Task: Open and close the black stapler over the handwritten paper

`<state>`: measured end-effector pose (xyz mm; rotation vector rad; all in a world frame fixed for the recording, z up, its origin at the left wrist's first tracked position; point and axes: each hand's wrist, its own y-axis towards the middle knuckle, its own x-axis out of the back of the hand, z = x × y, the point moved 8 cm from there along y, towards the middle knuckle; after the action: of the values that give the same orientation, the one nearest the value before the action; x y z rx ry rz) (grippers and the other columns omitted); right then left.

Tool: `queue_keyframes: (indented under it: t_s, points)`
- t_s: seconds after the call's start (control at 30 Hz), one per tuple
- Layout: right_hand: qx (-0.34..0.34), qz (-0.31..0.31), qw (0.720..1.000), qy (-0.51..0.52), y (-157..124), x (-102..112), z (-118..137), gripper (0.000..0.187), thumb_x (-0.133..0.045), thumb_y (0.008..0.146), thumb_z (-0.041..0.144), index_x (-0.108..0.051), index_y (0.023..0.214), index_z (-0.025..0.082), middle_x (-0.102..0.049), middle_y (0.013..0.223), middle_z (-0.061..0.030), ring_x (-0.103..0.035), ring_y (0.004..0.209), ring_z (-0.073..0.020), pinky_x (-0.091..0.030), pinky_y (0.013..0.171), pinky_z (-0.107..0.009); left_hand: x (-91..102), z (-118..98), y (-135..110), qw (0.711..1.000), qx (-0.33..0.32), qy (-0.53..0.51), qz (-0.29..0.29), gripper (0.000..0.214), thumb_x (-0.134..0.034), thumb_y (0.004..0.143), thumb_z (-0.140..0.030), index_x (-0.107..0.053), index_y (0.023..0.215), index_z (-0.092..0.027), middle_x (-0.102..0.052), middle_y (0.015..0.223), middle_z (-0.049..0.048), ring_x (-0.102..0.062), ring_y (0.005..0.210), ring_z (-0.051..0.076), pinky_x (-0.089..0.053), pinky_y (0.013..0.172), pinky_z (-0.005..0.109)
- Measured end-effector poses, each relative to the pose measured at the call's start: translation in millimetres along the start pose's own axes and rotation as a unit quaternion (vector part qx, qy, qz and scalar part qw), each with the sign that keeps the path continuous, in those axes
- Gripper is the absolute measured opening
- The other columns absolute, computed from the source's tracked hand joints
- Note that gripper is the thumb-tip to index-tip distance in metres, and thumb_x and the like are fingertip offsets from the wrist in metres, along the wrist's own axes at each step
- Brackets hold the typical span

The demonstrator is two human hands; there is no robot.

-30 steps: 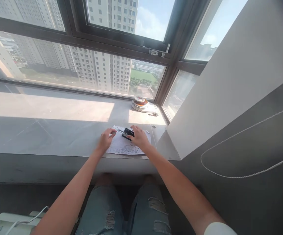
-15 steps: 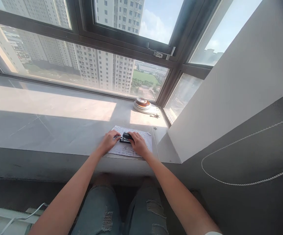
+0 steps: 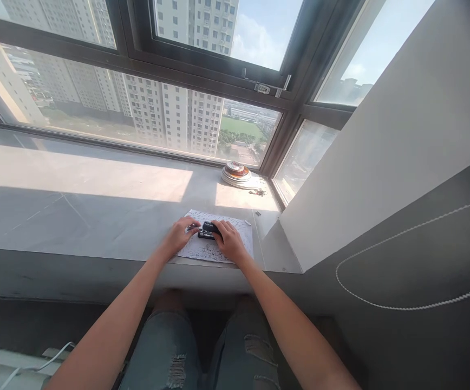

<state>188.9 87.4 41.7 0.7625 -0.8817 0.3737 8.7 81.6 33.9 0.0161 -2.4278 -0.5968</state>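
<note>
A black stapler (image 3: pixel 206 235) lies on a sheet of handwritten paper (image 3: pixel 196 250), its upper arm lifted off the base. My right hand (image 3: pixel 230 239) is closed around the right end of the stapler, fingers over the raised arm. At the stapler's left end, my left hand (image 3: pixel 178 235) pinches something small, dark and silvery, too small to name. Its fingertips are close beside the stapler's open front. Right of the paper rests a short grey strip, perhaps staples (image 3: pixel 258 213).
The paper is on a grey tiled window sill (image 3: pixel 97 216), near its front edge. A stack of round tape rolls (image 3: pixel 237 173) sits in the window corner, with a small bunch of keys or metal bits (image 3: pixel 257 192) beside it. A beaded cord (image 3: pixel 381 306) hangs at right.
Both hands stay in nearly the same place. The stapler's raised arm and my left fingertips have shifted very slightly; the camera view has tilted a little.
</note>
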Motion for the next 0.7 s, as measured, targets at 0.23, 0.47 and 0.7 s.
queue_keyframes:
  t_s: [0.23,0.47,0.7]
  points:
    - [-0.002,-0.001,1.000,0.008,-0.1,-0.4,-2.1,0.037,-0.047,0.105,0.027,-0.048,0.142,0.026,-0.063,0.121,-0.0112,-0.056,0.109,-0.0287,-0.047,0.089,-0.041,-1.5,2.1,0.3,1.000,0.003,0.029,0.011,0.024,-0.058,0.096,-0.045,-0.070,0.102,-0.025,-0.068,0.102,0.0066,-0.061,0.095,0.025,-0.050,0.091,0.042]
    - [0.005,-0.005,1.000,0.017,0.8,0.9,-2.4,0.037,-0.048,0.105,0.026,-0.048,0.142,0.026,-0.063,0.121,-0.0112,-0.056,0.107,-0.0277,-0.047,0.087,-0.040,-1.3,1.1,0.5,0.999,0.007,0.032,0.019,0.021,-0.062,0.094,-0.042,-0.072,0.102,-0.025,-0.068,0.102,0.0064,-0.062,0.098,0.026,-0.050,0.093,0.042]
    - [0.007,-0.019,1.000,0.011,0.6,1.2,-3.9,0.038,-0.051,0.104,0.024,-0.048,0.142,0.026,-0.064,0.119,-0.0103,-0.056,0.108,-0.0265,-0.047,0.088,-0.040,0.2,-2.3,2.2,0.999,-0.001,0.040,0.009,0.021,-0.062,0.092,-0.043,-0.072,0.099,-0.026,-0.068,0.101,0.0067,-0.062,0.098,0.026,-0.051,0.092,0.043]
